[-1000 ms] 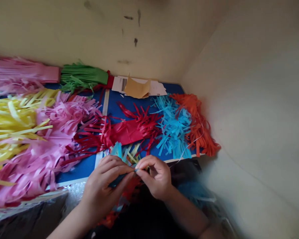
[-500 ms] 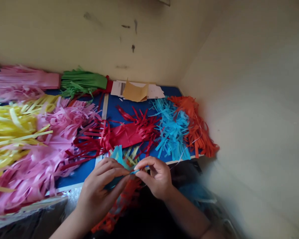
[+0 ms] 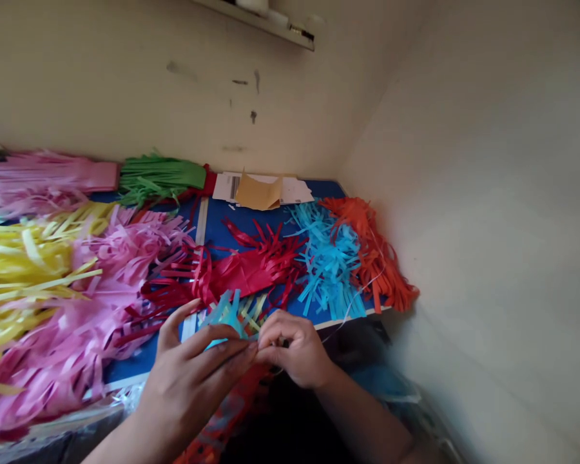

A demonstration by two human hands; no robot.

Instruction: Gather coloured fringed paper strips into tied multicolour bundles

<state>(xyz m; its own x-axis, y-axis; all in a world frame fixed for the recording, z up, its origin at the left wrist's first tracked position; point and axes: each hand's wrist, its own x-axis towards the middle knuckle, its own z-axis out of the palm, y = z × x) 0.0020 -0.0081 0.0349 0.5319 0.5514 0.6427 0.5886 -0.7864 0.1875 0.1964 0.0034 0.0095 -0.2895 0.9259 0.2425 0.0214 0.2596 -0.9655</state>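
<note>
My left hand (image 3: pixel 200 364) pinches a light blue fringed strip (image 3: pixel 227 316) between thumb and fingers, with its index finger lifted away. The fingertips of my right hand (image 3: pixel 290 348) meet those of the left and are closed on the twisted end of the same blue strip. A thin white string (image 3: pixel 350 306) runs from near my right hand up over the blue and orange fringes. Below the hands hangs an orange fringed piece (image 3: pixel 227 419). Just behind them lies a red fringed bundle (image 3: pixel 244 270) on the blue table.
Yellow (image 3: pixel 24 264) and pink fringes (image 3: pixel 101 290) cover the left of the table. Green fringe (image 3: pixel 162 177) and white cards with a brown paper piece (image 3: pixel 258 192) lie at the back. Blue (image 3: pixel 331 264) and orange fringes (image 3: pixel 384 270) lie right, beside a wall. A shelf (image 3: pixel 270 24) hangs above.
The view has tilted up, showing more of the shelf. My left index finger has lifted, and both hands' fingertips have come together over the blue strip.
</note>
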